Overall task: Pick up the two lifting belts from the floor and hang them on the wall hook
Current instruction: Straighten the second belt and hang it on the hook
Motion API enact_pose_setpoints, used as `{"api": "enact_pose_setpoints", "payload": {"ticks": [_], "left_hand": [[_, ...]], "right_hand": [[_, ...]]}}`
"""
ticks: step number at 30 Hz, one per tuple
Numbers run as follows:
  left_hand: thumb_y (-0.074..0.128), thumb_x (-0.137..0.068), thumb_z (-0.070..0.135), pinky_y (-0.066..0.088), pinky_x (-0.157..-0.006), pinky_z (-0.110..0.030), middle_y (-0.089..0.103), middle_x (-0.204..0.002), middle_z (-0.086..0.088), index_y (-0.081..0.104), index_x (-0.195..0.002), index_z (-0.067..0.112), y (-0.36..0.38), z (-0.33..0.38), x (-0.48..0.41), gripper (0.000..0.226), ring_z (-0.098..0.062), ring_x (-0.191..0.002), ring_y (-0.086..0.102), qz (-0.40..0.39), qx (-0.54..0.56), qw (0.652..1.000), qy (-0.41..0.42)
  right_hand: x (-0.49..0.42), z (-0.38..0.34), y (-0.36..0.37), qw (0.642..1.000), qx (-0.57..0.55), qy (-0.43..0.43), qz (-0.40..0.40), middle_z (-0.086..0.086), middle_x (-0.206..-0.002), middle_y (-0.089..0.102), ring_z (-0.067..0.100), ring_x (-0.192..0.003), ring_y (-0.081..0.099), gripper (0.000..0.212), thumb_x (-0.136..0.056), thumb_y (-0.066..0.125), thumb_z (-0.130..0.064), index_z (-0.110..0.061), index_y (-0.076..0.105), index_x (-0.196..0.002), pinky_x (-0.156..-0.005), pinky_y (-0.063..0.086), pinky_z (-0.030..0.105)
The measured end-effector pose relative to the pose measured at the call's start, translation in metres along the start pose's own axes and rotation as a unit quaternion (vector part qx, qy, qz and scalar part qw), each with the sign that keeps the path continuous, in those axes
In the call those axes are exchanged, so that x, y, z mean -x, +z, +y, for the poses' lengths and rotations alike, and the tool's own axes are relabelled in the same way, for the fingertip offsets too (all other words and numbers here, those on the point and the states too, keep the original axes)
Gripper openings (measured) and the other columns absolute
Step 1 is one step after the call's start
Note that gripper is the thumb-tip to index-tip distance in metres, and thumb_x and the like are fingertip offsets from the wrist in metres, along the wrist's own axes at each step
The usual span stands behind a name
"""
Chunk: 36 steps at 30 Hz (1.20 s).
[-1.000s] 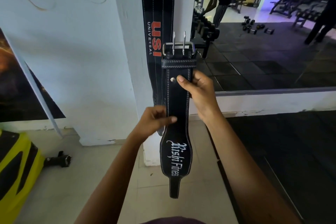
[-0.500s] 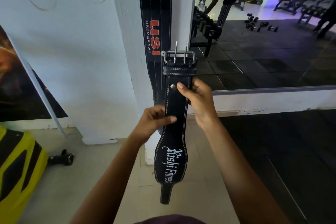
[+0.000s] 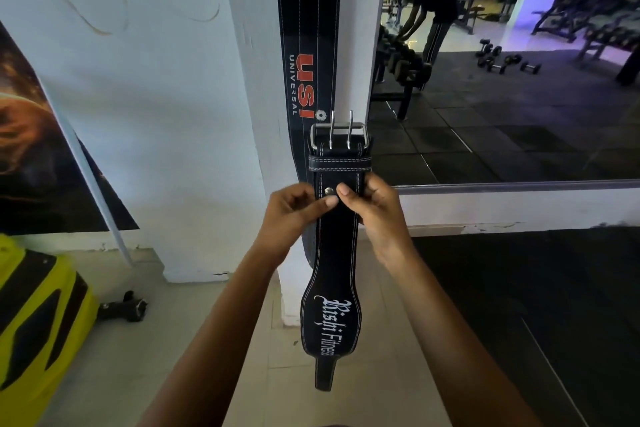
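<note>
A black leather belt with white "Rishi Fitness" lettering [image 3: 332, 319] hangs straight down in front of me, its steel two-prong buckle [image 3: 341, 132] at the top. My left hand [image 3: 294, 215] and my right hand [image 3: 374, 211] both pinch it just below the buckle, by a small metal stud. Behind it a second black belt marked "USI Universal" [image 3: 308, 45] hangs flat against the white pillar [image 3: 256, 80]; its top runs out of view. The hook is not visible.
A large wall mirror [image 3: 519, 80] to the right reflects gym floor, dumbbells and a bent-over person. A yellow and black object [image 3: 34, 315] sits at the lower left, with a small dark piece [image 3: 124, 305] on the tiled floor beside it. A poster leans at left.
My left hand has risen from lower on the belt to the stud near the buckle, meeting my right hand. The belt hangs a little lower in view.
</note>
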<state>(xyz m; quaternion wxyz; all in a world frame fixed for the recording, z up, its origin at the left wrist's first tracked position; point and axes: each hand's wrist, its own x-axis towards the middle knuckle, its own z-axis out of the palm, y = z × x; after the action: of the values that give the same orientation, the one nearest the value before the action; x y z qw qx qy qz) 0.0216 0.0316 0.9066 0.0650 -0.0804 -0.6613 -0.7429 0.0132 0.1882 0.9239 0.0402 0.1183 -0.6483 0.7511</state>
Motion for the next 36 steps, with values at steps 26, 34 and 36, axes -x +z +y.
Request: {"api": "enact_pose_setpoints", "payload": {"ticks": [26,34,36], "left_hand": [[0.064,-0.092,0.014,0.057,-0.084,-0.055,0.072,-0.113,-0.009,0.058,-0.126,0.011,0.007,0.117,-0.066,0.035,-0.024,-0.102,0.07,0.092,-0.079,0.981,0.154],[0.068,-0.088,0.012,0.059,-0.079,-0.052,0.073,-0.107,-0.011,0.038,-0.143,0.016,0.003,0.239,-0.115,0.062,-0.021,-0.097,0.072,0.057,-0.026,0.972,0.227],[0.066,-0.09,0.008,0.06,-0.07,-0.046,0.074,-0.101,-0.01,0.048,-0.136,0.015,-0.001,0.265,-0.123,0.051,-0.021,-0.092,0.073,0.024,-0.041,0.965,0.257]], "right_hand": [[-0.076,-0.082,0.03,0.989,0.079,-0.11,-0.053,0.008,-0.125,0.068,0.022,-0.119,0.063,0.07,-0.091,0.063,-0.015,-0.027,0.028,-0.15,-0.105,0.046,0.053],[-0.128,-0.212,0.042,0.978,0.041,-0.172,-0.109,0.015,-0.103,0.075,0.025,-0.1,0.072,0.081,-0.084,0.068,0.002,-0.032,0.028,-0.147,-0.096,0.054,0.048],[-0.14,-0.235,0.045,0.976,0.044,-0.183,-0.113,0.02,-0.103,0.074,0.028,-0.098,0.073,0.081,-0.081,0.071,0.002,-0.03,0.033,-0.144,-0.095,0.054,0.05]]}}
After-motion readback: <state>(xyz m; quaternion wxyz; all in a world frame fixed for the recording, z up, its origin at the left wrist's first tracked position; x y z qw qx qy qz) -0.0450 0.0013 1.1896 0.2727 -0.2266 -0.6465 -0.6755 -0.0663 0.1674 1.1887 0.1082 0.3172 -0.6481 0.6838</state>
